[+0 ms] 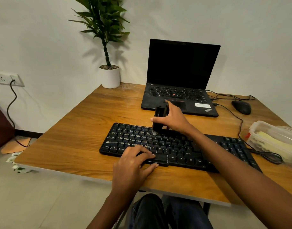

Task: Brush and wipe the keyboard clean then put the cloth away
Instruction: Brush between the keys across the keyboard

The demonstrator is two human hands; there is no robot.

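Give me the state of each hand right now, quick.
Left hand: open, fingers flat on the keyboard, steadying it.
Right hand: closed around the black brush, bristles touching the keyboard.

Keyboard [133, 141] partly behind forearm [228, 156].

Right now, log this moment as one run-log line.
phase: brushing | right hand: grips brush, bristles down on keyboard upper rows | left hand: rests flat on keyboard front edge
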